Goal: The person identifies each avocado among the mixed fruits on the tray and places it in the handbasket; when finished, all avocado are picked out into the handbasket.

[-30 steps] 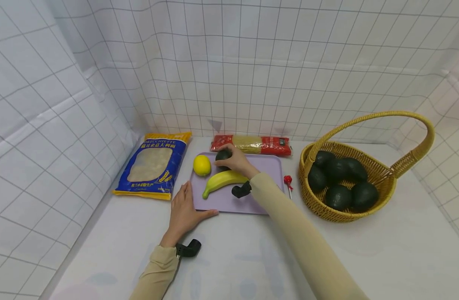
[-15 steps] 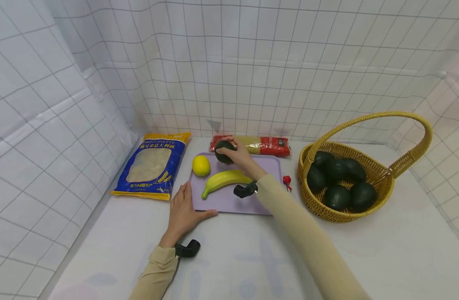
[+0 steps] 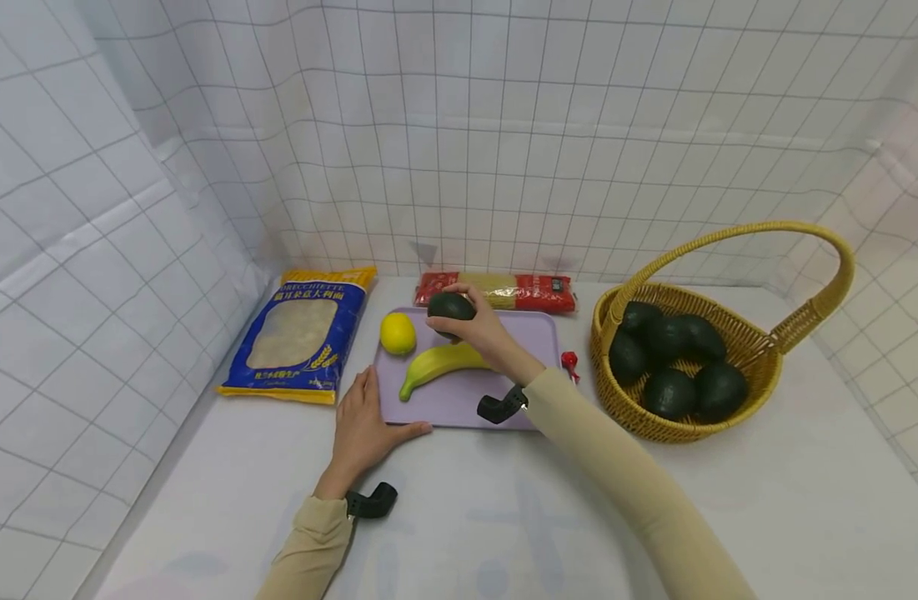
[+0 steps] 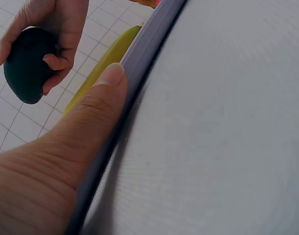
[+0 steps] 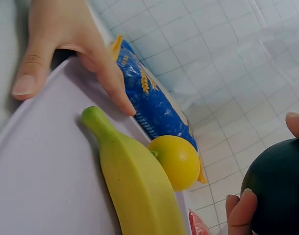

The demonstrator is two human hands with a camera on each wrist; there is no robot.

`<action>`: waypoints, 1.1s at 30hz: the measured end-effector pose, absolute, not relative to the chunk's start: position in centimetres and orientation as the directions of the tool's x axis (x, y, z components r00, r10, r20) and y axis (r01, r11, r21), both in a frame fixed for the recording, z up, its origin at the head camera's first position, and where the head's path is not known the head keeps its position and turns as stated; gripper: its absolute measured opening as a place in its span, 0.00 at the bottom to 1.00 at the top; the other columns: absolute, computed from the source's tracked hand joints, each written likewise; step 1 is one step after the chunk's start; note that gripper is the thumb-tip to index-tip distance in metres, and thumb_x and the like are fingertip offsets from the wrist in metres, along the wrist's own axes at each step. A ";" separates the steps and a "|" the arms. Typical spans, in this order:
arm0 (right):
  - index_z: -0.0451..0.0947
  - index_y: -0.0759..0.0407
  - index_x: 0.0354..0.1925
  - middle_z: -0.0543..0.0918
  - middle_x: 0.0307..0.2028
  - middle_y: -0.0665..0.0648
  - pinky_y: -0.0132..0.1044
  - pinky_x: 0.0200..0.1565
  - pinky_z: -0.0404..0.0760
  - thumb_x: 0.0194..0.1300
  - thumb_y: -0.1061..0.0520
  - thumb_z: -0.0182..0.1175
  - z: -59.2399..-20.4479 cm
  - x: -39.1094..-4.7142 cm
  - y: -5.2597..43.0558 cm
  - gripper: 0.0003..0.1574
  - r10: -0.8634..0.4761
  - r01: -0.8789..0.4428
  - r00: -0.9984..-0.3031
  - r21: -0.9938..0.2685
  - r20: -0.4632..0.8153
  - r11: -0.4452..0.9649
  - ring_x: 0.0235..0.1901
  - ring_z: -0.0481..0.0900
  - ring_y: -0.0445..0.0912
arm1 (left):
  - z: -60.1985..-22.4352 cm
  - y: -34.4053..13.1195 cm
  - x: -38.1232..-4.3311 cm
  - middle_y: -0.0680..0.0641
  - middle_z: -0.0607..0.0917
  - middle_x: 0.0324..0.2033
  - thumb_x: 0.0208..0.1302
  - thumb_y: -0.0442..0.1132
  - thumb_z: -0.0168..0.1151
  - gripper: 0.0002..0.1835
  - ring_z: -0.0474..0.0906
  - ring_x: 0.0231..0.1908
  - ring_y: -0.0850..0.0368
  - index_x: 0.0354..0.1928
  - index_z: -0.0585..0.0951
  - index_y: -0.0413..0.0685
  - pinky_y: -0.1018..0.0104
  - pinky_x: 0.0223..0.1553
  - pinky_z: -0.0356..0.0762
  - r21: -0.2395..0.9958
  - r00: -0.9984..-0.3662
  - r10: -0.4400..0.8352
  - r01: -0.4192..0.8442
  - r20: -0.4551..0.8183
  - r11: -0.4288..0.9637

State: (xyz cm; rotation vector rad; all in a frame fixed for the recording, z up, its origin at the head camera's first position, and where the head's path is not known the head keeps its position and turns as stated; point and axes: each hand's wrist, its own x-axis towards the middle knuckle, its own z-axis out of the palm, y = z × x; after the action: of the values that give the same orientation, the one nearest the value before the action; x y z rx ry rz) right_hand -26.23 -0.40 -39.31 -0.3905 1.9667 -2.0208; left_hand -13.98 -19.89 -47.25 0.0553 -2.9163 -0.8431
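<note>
My right hand grips a dark green avocado, lifted over the back of a lilac tray; fingers wrap its sides in the left wrist view. On the tray lie a banana and a yellow lemon, the lemon at the back left corner. With fingers straight and thumb spread, my left hand rests on the tray's front left corner. Its thumb lies along the front rim in the left wrist view.
A wicker basket with a tall handle holds several avocados at the right. A blue pasta bag lies left of the tray, a red spaghetti packet behind it. A red lollipop sits between tray and basket.
My right hand has picked the avocado up off the tray and drawn it slightly back toward me. The left hand has kept its place at the tray's corner.
</note>
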 end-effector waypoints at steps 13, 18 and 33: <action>0.71 0.44 0.59 0.71 0.56 0.53 0.41 0.34 0.81 0.60 0.46 0.65 -38.6 -21.5 2.7 0.30 -0.317 -0.250 -0.922 -0.967 0.223 0.047 0.44 0.73 0.53 | -47.4 -19.9 -13.9 0.29 0.50 0.69 0.37 0.71 0.70 0.72 0.47 0.67 0.33 0.72 0.45 0.31 0.42 0.66 0.42 0.536 -0.992 -0.067 -0.001 0.103 0.844; 0.70 0.49 0.58 0.75 0.50 0.57 0.42 0.36 0.82 0.60 0.49 0.65 -38.1 -20.3 4.4 0.29 -0.309 -0.342 -0.897 -0.939 0.317 0.029 0.44 0.76 0.52 | -47.2 -19.9 -13.9 0.29 0.50 0.69 0.37 0.70 0.71 0.72 0.47 0.67 0.34 0.72 0.44 0.32 0.42 0.66 0.42 0.536 -0.992 -0.072 -0.007 0.100 0.844; 0.65 0.69 0.57 0.72 0.50 0.63 0.36 0.42 0.81 0.56 0.69 0.63 -35.7 -17.4 9.6 0.31 -0.238 -0.562 -0.797 -0.826 0.555 -0.045 0.44 0.76 0.50 | -47.2 -19.8 -14.0 0.30 0.49 0.69 0.37 0.68 0.73 0.72 0.46 0.68 0.35 0.72 0.44 0.32 0.44 0.67 0.40 0.537 -0.994 -0.072 -0.017 0.081 0.843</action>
State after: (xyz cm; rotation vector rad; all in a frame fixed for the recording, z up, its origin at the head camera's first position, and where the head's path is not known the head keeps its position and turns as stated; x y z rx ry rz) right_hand -17.41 9.62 -35.66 -1.0028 2.3215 -2.2538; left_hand -14.00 -19.80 -47.24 0.0705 -2.9220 -0.8503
